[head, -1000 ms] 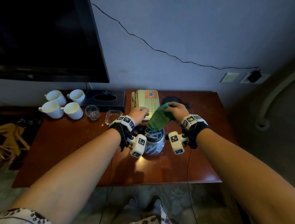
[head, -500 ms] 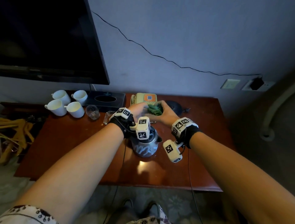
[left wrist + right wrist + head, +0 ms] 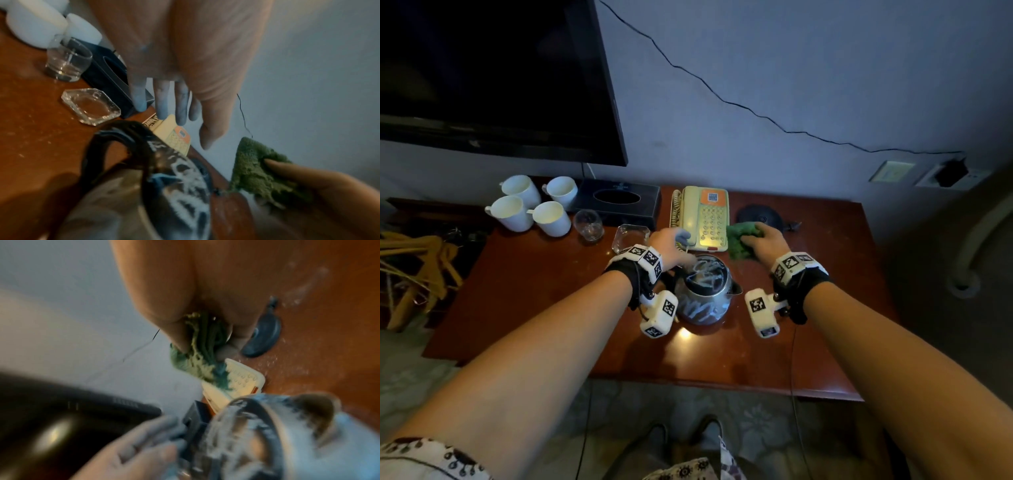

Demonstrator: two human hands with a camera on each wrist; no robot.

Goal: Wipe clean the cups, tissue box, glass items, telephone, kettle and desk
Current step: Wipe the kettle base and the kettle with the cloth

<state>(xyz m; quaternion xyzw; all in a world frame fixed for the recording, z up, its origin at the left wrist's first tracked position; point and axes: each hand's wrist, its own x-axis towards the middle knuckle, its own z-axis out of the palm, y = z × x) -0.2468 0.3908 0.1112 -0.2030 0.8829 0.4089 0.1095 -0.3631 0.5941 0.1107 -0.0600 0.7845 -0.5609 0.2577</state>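
My right hand (image 3: 758, 240) grips a bunched green cloth (image 3: 739, 240) against the right edge of the cream telephone (image 3: 702, 219); the right wrist view shows the cloth (image 3: 197, 360) touching the keypad side (image 3: 240, 379). My left hand (image 3: 677, 240) hovers with straight, dust-coated fingers (image 3: 180, 105) over the telephone's near left corner and holds nothing. The steel kettle (image 3: 705, 294), streaked white, stands just in front of both hands. At the back left are several white cups (image 3: 530, 209), a black tissue box (image 3: 619, 202), a glass tumbler (image 3: 589, 224) and a glass ashtray (image 3: 630, 236).
The black kettle base (image 3: 760, 216) lies right of the telephone. White specks dot the red-brown desk (image 3: 534, 291). A dark TV (image 3: 482, 68) hangs above the back left, and wooden hangers (image 3: 417, 260) lie off the desk's left end. A cable (image 3: 794, 359) hangs over the front edge.
My hands were together over the telephone with the cloth between them. They have drawn apart: the right hand took the cloth to the telephone's right edge, the left went to its left corner.
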